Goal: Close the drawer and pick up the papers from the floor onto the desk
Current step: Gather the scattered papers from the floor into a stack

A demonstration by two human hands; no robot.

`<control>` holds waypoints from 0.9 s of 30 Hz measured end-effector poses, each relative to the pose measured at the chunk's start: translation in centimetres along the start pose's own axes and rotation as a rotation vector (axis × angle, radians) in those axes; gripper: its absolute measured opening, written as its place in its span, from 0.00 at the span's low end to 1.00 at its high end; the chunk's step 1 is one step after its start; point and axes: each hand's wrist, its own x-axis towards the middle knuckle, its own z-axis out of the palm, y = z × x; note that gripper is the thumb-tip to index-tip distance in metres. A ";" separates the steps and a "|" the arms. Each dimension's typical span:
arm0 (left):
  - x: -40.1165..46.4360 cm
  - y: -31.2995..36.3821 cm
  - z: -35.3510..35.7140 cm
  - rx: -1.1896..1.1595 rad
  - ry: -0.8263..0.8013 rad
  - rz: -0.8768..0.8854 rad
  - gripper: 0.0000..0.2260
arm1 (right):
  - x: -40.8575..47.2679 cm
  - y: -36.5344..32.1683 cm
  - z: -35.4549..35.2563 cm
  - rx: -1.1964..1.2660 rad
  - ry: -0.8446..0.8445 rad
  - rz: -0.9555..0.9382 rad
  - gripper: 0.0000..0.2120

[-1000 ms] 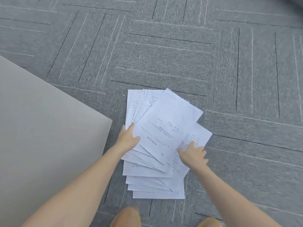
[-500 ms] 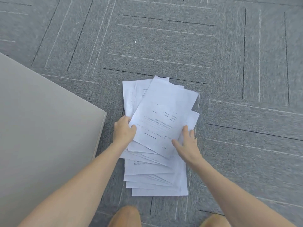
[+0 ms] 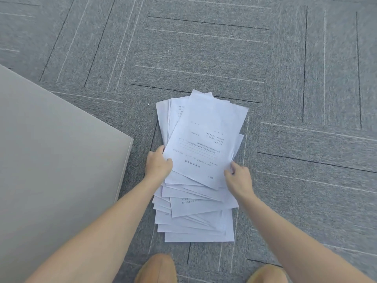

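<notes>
A loose pile of white printed papers point(image 3: 206, 139) lies fanned out on the grey carpet in the middle of the view. My left hand point(image 3: 158, 164) grips the pile's left edge, thumb on the top sheet. At the right edge, my right hand point(image 3: 238, 177) pinches several sheets. The lower sheets point(image 3: 195, 227) spread toward my knees and lie flat. No drawer is in view.
A beige flat surface point(image 3: 53, 160), maybe the desk or a cabinet top, fills the left side with its corner close to my left hand. My two knees point(image 3: 157, 268) show at the bottom edge. Grey carpet tiles point(image 3: 306, 99) surround the pile.
Both hands have pushed the spread sheets inward, so the fan is narrower. My right hand moved from flat on the papers to pinching their right edge.
</notes>
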 end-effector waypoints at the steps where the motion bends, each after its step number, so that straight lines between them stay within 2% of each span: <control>1: -0.1 0.0 -0.2 -0.006 0.010 -0.020 0.23 | 0.1 0.2 -0.1 0.056 0.025 0.021 0.05; 3: -0.3 -0.1 -0.3 -0.007 0.025 -0.090 0.22 | -0.1 0.2 -0.4 0.081 0.066 0.043 0.09; 5: -0.5 0.2 -0.4 -0.004 0.013 -0.153 0.22 | -0.4 0.3 -0.3 0.020 0.083 0.013 0.06; 10: -1.0 0.2 -0.2 0.043 -0.043 -0.141 0.19 | -0.9 0.3 0.4 -0.064 0.031 -0.015 0.07; 12: -1.2 -0.1 -0.2 -0.027 -0.069 -0.164 0.17 | -1.1 0.6 0.5 -0.063 0.031 -0.018 0.12; 15: -1.3 -0.2 -0.5 -0.181 -0.127 -0.209 0.21 | -1.3 0.5 0.5 0.022 0.023 0.027 0.14; 17: -1.5 -0.2 -0.6 -0.123 -0.228 -0.191 0.25 | -1.3 0.3 0.4 0.017 0.016 0.048 0.15; 19: -1.8 -0.3 -0.4 0.004 -0.282 -0.134 0.22 | -1.5 0.2 0.4 -0.085 0.025 0.041 0.17; 24: -2.7 0.1 0.3 0.018 -0.224 -0.100 0.21 | -1.8 0.3 0.6 -0.127 0.027 0.015 0.12; 27: -2.7 0.0 -0.1 -0.214 -0.260 -0.135 0.19 | -1.5 0.3 0.3 -0.106 0.016 0.039 0.06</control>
